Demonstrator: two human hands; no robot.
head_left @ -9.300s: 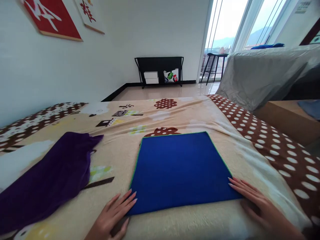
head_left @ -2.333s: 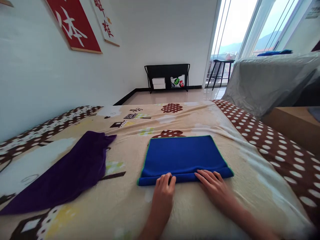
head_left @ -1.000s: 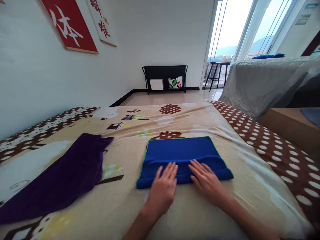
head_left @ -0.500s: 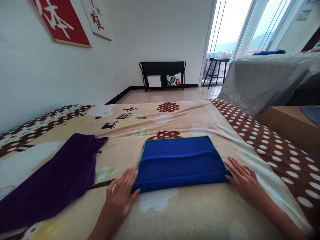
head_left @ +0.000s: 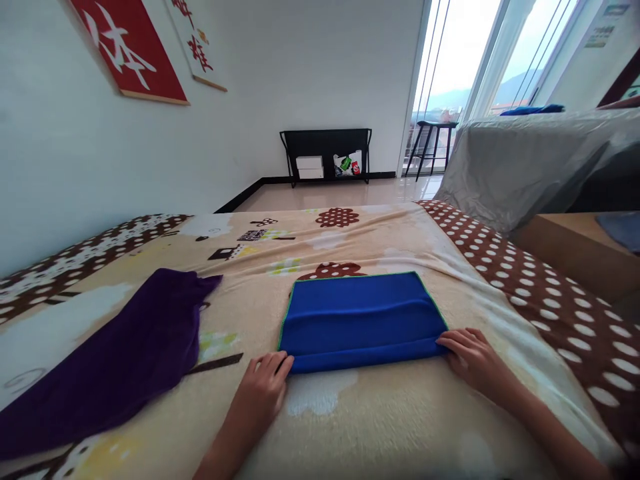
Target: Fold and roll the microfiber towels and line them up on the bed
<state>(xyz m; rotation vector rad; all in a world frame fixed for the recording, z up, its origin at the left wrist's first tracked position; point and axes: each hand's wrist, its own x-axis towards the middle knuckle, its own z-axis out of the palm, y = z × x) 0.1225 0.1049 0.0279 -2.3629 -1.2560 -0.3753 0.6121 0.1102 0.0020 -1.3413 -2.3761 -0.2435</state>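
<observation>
A blue cloth (head_left: pixel 363 313) with a green stitched edge lies spread on a patterned blanket (head_left: pixel 340 427), its near edge folded over into a narrow strip. My left hand (head_left: pixel 267 383) grips the near left corner of that strip, fingers curled over it. At the near right corner, my right hand (head_left: pixel 473 360) pinches the other end of the fold, thumb tucked out of sight beneath the fingers. A crumpled purple cloth (head_left: pixel 130 353) lies to the left of my left hand, apart from it.
Beyond the bed stands a black rack (head_left: pixel 325 150) holding a white box and a printed bag. To the right are a plastic-covered piece of furniture (head_left: pixel 505 167), a wooden surface (head_left: pixel 565 247) and a dark stool (head_left: pixel 433 143) by the window. Scrolls (head_left: pixel 133 53) hang on the left wall.
Both hands have closed from flat, spread fingers onto the ends of the folded strip. The strip's near edge has moved slightly away from me, and the view has shifted a little.
</observation>
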